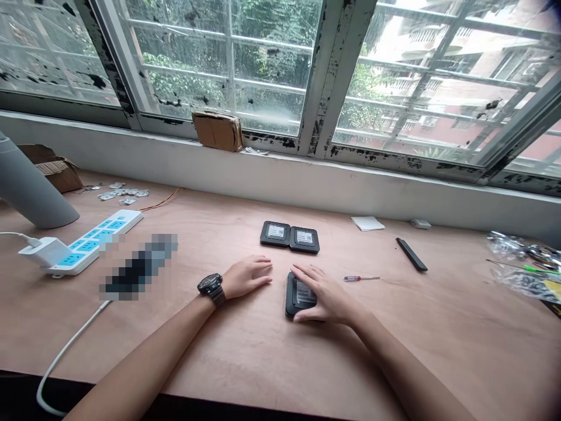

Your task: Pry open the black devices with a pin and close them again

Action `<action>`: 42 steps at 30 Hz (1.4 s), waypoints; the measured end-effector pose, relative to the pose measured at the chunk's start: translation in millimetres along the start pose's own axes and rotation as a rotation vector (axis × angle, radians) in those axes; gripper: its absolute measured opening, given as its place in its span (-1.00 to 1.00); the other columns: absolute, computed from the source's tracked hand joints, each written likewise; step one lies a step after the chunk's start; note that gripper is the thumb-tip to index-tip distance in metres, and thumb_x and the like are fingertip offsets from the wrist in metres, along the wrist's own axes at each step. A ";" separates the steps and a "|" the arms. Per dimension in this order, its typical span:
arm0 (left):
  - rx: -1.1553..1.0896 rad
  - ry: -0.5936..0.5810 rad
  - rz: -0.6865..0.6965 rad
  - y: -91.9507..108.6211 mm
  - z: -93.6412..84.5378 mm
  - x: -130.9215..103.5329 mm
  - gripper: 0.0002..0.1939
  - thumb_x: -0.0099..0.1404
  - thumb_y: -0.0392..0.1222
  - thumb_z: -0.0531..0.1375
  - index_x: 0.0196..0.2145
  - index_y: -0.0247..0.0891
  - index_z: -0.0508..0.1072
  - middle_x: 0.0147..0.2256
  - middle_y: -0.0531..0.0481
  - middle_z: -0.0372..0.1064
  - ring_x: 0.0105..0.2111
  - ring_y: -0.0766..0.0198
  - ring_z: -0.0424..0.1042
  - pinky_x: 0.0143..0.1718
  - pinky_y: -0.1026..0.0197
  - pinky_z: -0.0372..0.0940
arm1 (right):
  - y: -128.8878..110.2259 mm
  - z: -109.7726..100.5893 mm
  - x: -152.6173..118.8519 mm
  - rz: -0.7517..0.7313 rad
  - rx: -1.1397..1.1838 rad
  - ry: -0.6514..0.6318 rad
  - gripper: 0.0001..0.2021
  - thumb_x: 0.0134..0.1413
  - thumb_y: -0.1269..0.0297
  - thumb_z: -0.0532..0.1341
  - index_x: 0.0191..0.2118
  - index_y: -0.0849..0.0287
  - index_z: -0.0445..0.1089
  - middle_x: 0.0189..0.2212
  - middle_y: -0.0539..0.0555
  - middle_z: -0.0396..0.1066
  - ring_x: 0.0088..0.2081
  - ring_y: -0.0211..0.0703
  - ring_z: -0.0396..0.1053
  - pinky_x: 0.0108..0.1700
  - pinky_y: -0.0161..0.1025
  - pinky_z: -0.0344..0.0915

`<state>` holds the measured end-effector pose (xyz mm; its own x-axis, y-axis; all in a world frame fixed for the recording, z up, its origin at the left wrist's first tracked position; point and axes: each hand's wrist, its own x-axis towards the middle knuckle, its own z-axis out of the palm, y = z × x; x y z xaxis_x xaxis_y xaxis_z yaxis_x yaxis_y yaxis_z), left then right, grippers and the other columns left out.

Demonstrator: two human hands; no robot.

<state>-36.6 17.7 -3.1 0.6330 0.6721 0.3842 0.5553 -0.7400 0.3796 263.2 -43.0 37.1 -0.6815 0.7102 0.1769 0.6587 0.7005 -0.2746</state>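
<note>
My right hand lies over a flat black case with a printed label on the table. Its fingers are at the far edge and its thumb at the near edge, and the palm covers the right side of the case. My left hand, with a black watch on the wrist, rests on the tabletop left of that case. It holds nothing, and its fingers are apart. Beyond both hands, two similar black labelled cases lie side by side. A small screwdriver lies to the right of my right hand.
A white power strip with a plugged-in charger and cable lies left, beside a blurred-out object. At right are a black bar, a white pad and plastic bags. A cardboard box stands on the sill.
</note>
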 end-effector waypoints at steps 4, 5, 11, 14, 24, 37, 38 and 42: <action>0.070 0.073 0.006 11.2 -9.3 1.7 -0.73 0.48 -0.10 0.19 0.05 -0.21 0.52 0.06 -0.11 0.51 0.04 0.06 0.50 0.08 0.00 0.41 | 22.2 0.9 -33.2 0.001 -0.059 0.051 0.16 -0.03 -0.37 0.31 0.50 0.09 -0.23 0.44 0.26 -0.01 0.41 0.34 -0.02 0.39 0.27 0.00; 0.091 0.111 0.031 17.7 -10.1 2.0 -0.75 0.49 -0.13 0.17 0.04 -0.22 0.53 0.03 -0.12 0.52 0.02 0.06 0.51 0.09 -0.02 0.41 | 26.9 3.4 -42.0 0.005 -0.075 0.061 0.18 -0.03 -0.37 0.31 0.51 0.09 -0.27 0.45 0.27 -0.04 0.42 0.35 -0.05 0.40 0.28 -0.01; 0.207 0.196 0.454 74.8 13.9 -9.3 -0.74 0.48 -0.27 0.16 0.07 -0.34 0.48 0.04 -0.16 0.53 0.07 0.10 0.51 0.20 0.00 0.38 | 30.3 20.0 -67.7 0.065 -0.107 0.092 0.21 0.07 -0.31 0.27 0.50 0.19 -0.49 0.48 0.36 -0.21 0.46 0.31 -0.16 0.41 0.27 -0.02; 0.279 0.142 0.553 93.0 30.9 -20.4 -0.68 0.49 -0.31 0.14 0.13 -0.49 0.43 0.14 -0.31 0.43 0.20 -0.03 0.39 0.25 -0.02 0.34 | 21.8 22.4 -62.9 0.077 -0.100 0.062 0.20 0.11 -0.31 0.24 0.50 0.21 -0.54 0.49 0.35 -0.29 0.47 0.27 -0.23 0.42 0.25 -0.04; 0.364 -0.060 0.430 104.9 36.9 -31.6 -0.57 0.51 -0.41 -0.05 0.22 -0.35 0.41 0.26 -0.16 0.30 0.31 0.05 0.23 0.34 0.09 0.22 | 15.6 23.3 -55.6 0.066 -0.071 -0.049 0.08 0.24 -0.24 0.15 0.49 0.22 -0.55 0.50 0.30 -0.37 0.49 0.19 -0.29 0.44 0.17 -0.04; 0.271 -0.096 0.418 103.9 30.5 -24.8 -0.60 0.47 -0.43 0.04 0.19 -0.40 0.43 0.20 -0.24 0.37 0.24 0.06 0.34 0.41 -0.01 0.04 | 12.7 20.5 -55.1 0.102 -0.047 -0.073 -0.03 0.28 -0.21 0.13 0.51 0.19 -0.39 0.50 0.26 -0.30 0.49 0.16 -0.27 0.45 0.17 -0.07; 0.242 -0.097 0.407 104.6 29.3 -24.5 -0.58 0.46 -0.45 0.03 0.20 -0.39 0.43 0.20 -0.24 0.37 0.24 0.05 0.35 0.40 -0.03 0.06 | 12.7 21.0 -55.2 0.101 -0.043 -0.068 -0.03 0.28 -0.20 0.13 0.51 0.18 -0.39 0.50 0.26 -0.29 0.48 0.17 -0.26 0.44 0.17 -0.06; 0.129 -0.100 0.372 109.6 23.2 -24.0 -0.50 0.45 -0.49 -0.04 0.24 -0.32 0.39 0.21 -0.22 0.35 0.22 0.01 0.37 0.35 -0.05 0.20 | 13.0 23.1 -55.7 0.092 -0.030 -0.042 -0.04 0.27 -0.19 0.15 0.51 0.17 -0.38 0.49 0.26 -0.26 0.48 0.19 -0.23 0.43 0.19 -0.03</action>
<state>21.5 -80.2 9.7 0.8494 0.3563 0.3894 0.3375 -0.9339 0.1184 302.3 -75.0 1.9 -0.6297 0.7687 0.1120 0.7281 0.6343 -0.2598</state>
